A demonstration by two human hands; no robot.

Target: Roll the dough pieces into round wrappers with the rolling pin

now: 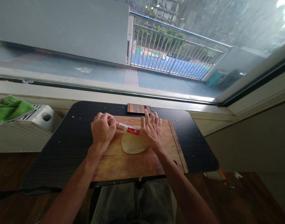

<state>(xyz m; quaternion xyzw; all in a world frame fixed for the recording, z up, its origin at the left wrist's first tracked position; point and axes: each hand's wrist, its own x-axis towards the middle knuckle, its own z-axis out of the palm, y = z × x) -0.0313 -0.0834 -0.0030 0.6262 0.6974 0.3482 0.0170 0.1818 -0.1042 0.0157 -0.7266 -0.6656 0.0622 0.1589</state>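
A flat, pale round of dough (133, 143) lies on the wooden board (130, 168). Across its far edge rests a red and white printed tube (128, 128), tilted slightly down to the right. My left hand (103, 128) is closed round the tube's left end, fingers curled. At the right end, my right hand (151, 128) lies over the tube with its fingers stretched out and apart, the palm touching it. The tube's right end is hidden under that hand.
A phone (139, 108) lies on the black table (67, 149) beyond the board. Left of the table stands a white appliance (43, 119) with a green cloth (12, 108) on top. A window (109, 71) and its sill run along the far side.
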